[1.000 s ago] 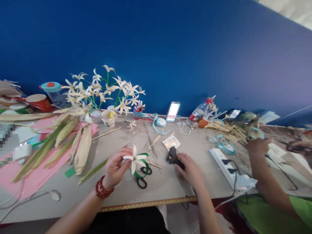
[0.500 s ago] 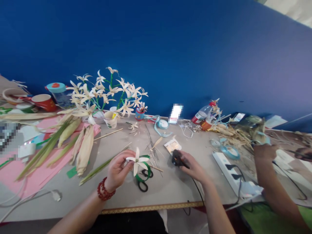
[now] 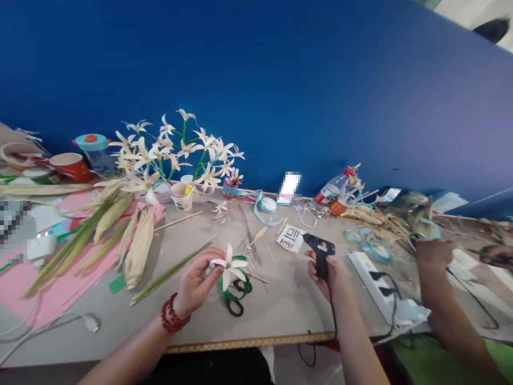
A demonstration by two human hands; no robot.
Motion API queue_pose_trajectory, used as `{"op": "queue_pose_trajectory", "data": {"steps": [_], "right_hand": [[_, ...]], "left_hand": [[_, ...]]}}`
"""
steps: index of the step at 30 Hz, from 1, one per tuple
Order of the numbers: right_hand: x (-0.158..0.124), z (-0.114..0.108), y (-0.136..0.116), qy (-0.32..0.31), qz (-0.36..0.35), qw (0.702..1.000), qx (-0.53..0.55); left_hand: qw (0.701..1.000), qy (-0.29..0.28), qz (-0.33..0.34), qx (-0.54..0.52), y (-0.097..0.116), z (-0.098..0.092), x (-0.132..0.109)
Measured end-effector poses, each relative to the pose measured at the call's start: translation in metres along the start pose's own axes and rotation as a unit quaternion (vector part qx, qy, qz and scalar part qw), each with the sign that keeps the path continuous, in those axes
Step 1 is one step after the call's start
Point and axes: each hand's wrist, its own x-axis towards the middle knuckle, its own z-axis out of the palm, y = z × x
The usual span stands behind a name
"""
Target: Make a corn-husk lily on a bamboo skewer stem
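A cream-white flower with several pointed petals is pinched between the thumb and fingers of my left hand, which wears a red bead bracelet. Just beyond it, a roll of green tape and black-handled scissors lie on the table. My right hand is wrapped round the grip of a black glue gun. The gun's nozzle points left, toward a white card with dark print. Thin wires lie between the hands and the wall.
White flowers on green stems stand in cups at the back left. Corn husks and pink paper cover the left. A power strip lies right of my arm. Another person's hand works at far right, near a bottle.
My right hand has turned the glue gun and moved it right and slightly up, so its nozzle now points left. The card beside it is more exposed. My left hand has barely moved.
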Motion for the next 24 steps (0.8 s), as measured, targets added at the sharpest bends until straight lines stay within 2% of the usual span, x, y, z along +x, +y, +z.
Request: {"op": "queue_pose_trajectory", "data": {"steps": [7, 13, 18, 24], "right_hand": [[-0.026, 0.028, -0.024, -0.007, -0.035, 0.997, 0.062], [-0.055, 0.059, -0.049, -0.108, -0.023, 0.993, 0.052], [-0.081, 0.087, -0.067, -0.21, -0.057, 0.976, -0.016], [-0.098, 0.106, -0.086, -0.272, -0.119, 0.944, -0.143]], "left_hand": [[1.0, -0.003, -0.002, 0.023, 0.002, 0.001, 0.001], [0.998, -0.019, 0.025, 0.052, 0.005, 0.002, 0.003], [0.997, -0.031, 0.039, 0.062, 0.008, 0.003, 0.005], [0.996, -0.028, 0.049, 0.073, 0.011, 0.002, 0.005]]}}
